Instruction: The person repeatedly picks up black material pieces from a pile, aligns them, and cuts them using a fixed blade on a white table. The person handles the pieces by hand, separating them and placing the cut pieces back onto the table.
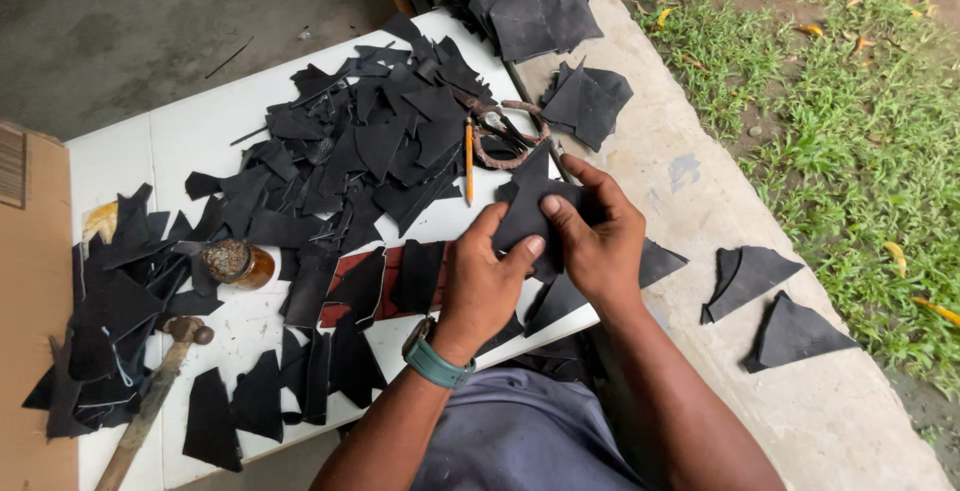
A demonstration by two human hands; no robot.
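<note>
White bench (200, 136) beside a concrete ledge (680, 201) and grass (860, 131). Both hands, left hand (485, 281) and right hand (600, 241), pinch 1 black cut piece (525, 213) at the bench's 3 o'clock edge. Scrap heap (370, 151) at 12; 1 pencil (468, 159), 1 jar (235, 263), 1 hammer (160, 386) at 7, brown cardboard (30, 301) at 9.

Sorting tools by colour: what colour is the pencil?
Orange pencil, clearest in the head view.

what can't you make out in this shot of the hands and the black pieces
- Head view: the middle of the black piece is covered by the left hand and right hand.
- Hammer: handle end cut off by the bottom edge.
- Scissors: blades hidden under scraps.
- Jar: contents too small to tell.
</note>
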